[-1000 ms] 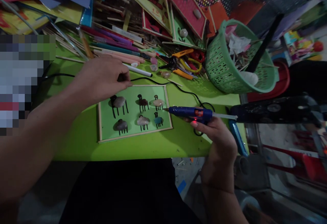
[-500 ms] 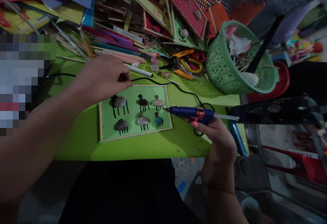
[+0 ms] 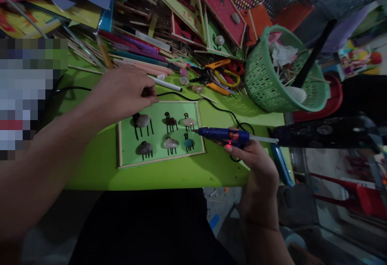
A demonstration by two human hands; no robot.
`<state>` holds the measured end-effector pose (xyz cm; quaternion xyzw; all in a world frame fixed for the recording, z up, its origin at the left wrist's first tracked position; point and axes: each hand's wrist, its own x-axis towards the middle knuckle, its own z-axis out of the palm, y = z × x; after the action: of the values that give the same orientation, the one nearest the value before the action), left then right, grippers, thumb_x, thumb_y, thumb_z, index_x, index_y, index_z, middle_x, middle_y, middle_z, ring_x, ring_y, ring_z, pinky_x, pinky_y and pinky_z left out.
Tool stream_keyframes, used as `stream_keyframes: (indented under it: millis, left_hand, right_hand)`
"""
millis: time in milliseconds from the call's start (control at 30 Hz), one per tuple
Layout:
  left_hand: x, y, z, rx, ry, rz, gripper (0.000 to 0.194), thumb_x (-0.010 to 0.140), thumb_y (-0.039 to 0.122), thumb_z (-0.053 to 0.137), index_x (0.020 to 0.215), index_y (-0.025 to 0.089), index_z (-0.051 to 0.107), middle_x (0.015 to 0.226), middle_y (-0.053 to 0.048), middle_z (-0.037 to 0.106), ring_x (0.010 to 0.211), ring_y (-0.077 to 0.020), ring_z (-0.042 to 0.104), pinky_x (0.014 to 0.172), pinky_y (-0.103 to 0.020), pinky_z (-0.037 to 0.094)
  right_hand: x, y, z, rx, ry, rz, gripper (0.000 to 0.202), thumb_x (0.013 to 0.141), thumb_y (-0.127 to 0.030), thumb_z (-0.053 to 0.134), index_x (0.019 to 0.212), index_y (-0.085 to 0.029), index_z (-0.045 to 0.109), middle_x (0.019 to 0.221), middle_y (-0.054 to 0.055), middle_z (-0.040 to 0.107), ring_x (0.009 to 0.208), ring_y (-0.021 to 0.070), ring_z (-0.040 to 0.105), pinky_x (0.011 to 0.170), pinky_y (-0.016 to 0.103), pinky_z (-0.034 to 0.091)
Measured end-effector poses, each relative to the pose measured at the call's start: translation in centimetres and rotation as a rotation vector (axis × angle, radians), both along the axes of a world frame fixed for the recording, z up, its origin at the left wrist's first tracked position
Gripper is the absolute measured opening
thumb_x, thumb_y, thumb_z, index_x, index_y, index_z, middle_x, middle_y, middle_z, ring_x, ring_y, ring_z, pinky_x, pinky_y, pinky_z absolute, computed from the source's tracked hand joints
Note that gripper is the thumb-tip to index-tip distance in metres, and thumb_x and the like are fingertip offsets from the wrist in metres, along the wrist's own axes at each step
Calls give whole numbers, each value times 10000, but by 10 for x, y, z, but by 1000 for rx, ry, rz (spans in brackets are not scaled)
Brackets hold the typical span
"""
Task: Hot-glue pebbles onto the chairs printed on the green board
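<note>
A green card (image 3: 157,156) edged with thin wooden sticks lies on the light green table. Several pebbles are on it, each with drawn black legs and a head, among them a teal pebble (image 3: 188,143) at the lower right. My right hand (image 3: 252,152) is closed round a blue glue gun (image 3: 222,135) with a lit red light. The gun's tip is over the card's right part, between the upper and lower pebbles. My left hand (image 3: 128,90) rests at the card's top edge with fingers curled; whether anything is between the fingertips is hidden.
Behind the card lie markers (image 3: 166,83), scissors (image 3: 222,77), loose pebbles and thin sticks. Finished-looking framed pictures (image 3: 222,7) are piled at the back. A green basket (image 3: 260,75) with scraps stands at the right. A black cord (image 3: 223,110) runs behind the card.
My right hand has moved the glue gun slightly left, so its tip reaches a little further over the card. My left hand has stayed at the top edge.
</note>
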<state>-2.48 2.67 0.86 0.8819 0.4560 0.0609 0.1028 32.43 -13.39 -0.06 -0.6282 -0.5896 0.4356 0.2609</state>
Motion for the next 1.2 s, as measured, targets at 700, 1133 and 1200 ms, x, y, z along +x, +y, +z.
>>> stream_keyframes:
  millis: [700, 1133, 1200]
  left_hand:
    - [-2, 1, -1, 16, -4, -19, 269, 931, 345, 544, 834, 177, 731, 817, -65, 668, 792, -200, 553, 643, -310, 325]
    - [-1, 1, -2, -21, -5, 9, 284, 929, 368, 571, 868, 160, 755, 824, -70, 657, 824, -215, 546, 705, -306, 356]
    - [-1, 1, -2, -16, 2, 1, 282, 926, 370, 576, 861, 160, 753, 812, -72, 652, 811, -218, 541, 657, -306, 328]
  right_hand:
    - [-3, 0, 2, -30, 77, -55, 370, 762, -443, 845, 1033, -232, 710, 915, 28, 774, 817, 200, 727, 755, 299, 585]
    - [0, 0, -6, -17, 94, -13, 378, 785, -434, 832, 1080, -238, 703, 921, 26, 764, 820, 205, 718, 754, 313, 581]
    - [2, 0, -8, -16, 67, 11, 356, 802, -435, 819, 1075, -236, 706, 925, 29, 761, 825, 210, 713, 758, 318, 578]
